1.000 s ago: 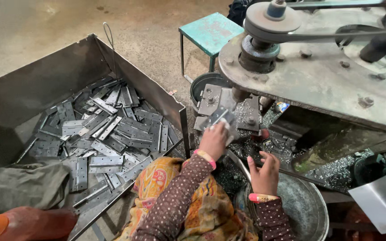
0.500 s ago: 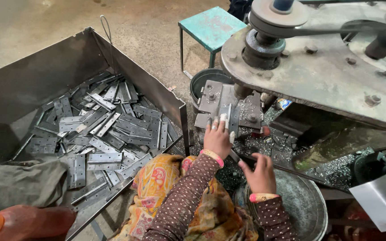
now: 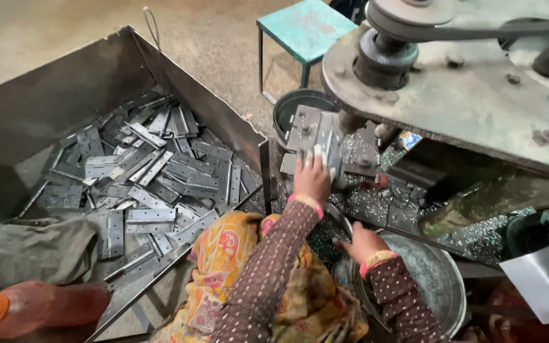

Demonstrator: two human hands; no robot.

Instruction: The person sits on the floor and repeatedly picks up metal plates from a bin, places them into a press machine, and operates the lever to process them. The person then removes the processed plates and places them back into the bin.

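Teal stool [image 3: 304,28] stands on bare concrete floor [image 3: 52,32].

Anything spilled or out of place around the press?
Yes. Metal shavings are strewn over the machine bed beside the left hand, which rests on the jig. The flat hinge plates lie jumbled in the metal bin, not stacked.

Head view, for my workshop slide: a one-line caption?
Left hand presses a metal piece on the machine fixture; right hand reaches beside the round pan.
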